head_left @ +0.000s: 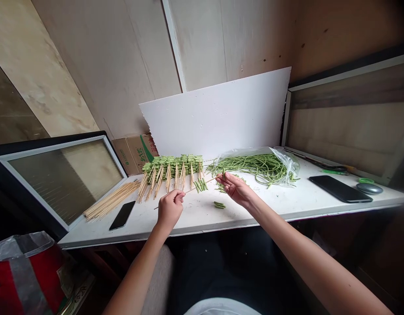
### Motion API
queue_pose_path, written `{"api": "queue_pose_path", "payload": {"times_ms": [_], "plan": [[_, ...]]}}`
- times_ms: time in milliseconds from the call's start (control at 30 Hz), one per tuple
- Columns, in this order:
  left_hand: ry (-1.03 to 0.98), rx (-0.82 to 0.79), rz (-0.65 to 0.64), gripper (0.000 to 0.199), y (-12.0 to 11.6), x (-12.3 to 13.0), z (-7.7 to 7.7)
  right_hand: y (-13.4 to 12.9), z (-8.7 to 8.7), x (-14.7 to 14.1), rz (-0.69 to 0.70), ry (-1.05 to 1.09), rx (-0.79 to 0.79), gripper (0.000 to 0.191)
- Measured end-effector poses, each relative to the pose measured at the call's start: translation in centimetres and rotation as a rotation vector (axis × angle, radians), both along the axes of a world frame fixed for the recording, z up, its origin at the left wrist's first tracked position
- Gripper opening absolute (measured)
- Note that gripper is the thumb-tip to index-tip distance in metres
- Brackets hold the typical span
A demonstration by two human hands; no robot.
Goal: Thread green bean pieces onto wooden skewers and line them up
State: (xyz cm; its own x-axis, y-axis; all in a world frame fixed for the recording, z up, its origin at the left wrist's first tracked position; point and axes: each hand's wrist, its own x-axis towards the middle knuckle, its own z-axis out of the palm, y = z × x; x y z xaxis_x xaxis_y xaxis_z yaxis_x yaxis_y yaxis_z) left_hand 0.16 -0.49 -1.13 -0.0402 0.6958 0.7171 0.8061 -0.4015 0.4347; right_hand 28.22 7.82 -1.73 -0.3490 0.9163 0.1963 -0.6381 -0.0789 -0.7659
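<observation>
My left hand (170, 206) is closed round a thin bamboo skewer (190, 190), whose back end sticks out to the left. Several short green bean pieces (201, 185) sit side by side on the skewer between my hands. At the skewer's tip, my right hand (236, 189) pinches a cut piece of green bean (224, 172). Below the skewer a few cut bean pieces (219, 204) lie together on the white table (195, 218). More cut pieces lie partly hidden behind my right hand.
Stacked bean skewers (172, 168) stand behind my left hand. Loose bamboo skewers (113, 199) and a phone (122, 215) lie left. Long green beans (264, 166) fill a clear plastic bag (289, 162); a larger black phone (339, 188) and a grey mouse-like object (369, 188) lie right.
</observation>
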Motion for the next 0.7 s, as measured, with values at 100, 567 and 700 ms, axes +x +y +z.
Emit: {"api": "queue_pose_path", "payload": {"times_ms": [100,567,700], "plan": [[0.009,0.009,0.006,0.021,0.05,-0.05,-0.09,-0.15,0.13,0.01,0.009,0.010,0.000,0.019],[0.041,0.014,0.040,0.021,-0.01,-0.07,-0.02,-0.32,0.45,-0.09,-0.081,-0.059,0.042,0.023],[0.063,0.048,0.046,0.023,-0.29,0.22,0.10,-0.54,0.68,-0.20,-0.144,-0.095,0.070,0.027]]}}
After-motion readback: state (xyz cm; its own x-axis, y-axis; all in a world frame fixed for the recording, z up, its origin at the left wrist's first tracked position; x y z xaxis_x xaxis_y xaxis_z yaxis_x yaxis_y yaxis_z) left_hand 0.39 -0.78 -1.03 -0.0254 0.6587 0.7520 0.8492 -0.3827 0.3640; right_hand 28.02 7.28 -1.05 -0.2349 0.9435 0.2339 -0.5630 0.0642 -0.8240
